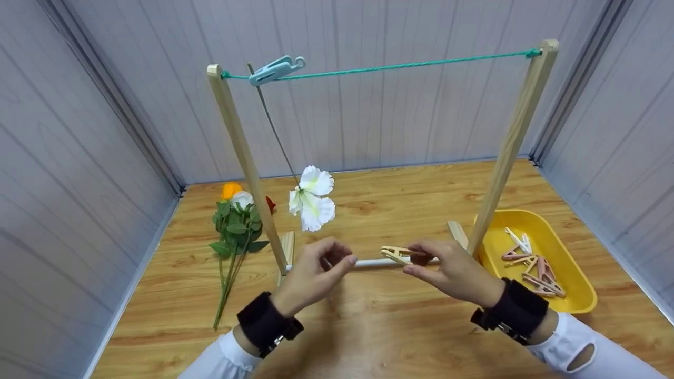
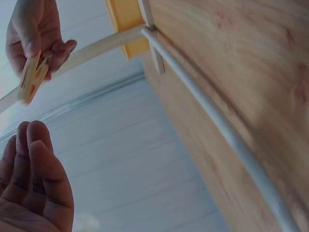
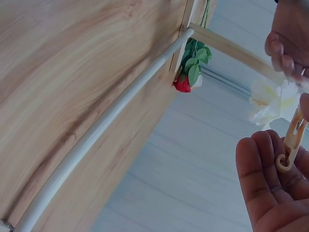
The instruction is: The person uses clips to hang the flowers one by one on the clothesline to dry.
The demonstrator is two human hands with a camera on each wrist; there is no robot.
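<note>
Our right hand point(image 1: 455, 271) pinches a beige clothespin point(image 1: 396, 254) by its tail, low over the wooden table point(image 1: 368, 326) just in front of the rack's white bottom rod point(image 1: 368, 262). Our left hand point(image 1: 316, 273) hovers beside it with fingers curled toward the thumb, holding nothing we can see. To work the clothespin well, we'd squeeze its tail ends squarely so the mouth opens wide. The thumb hides much of the grip, and the spare pins in the yellow tray point(image 1: 576, 279) blur together.
</note>
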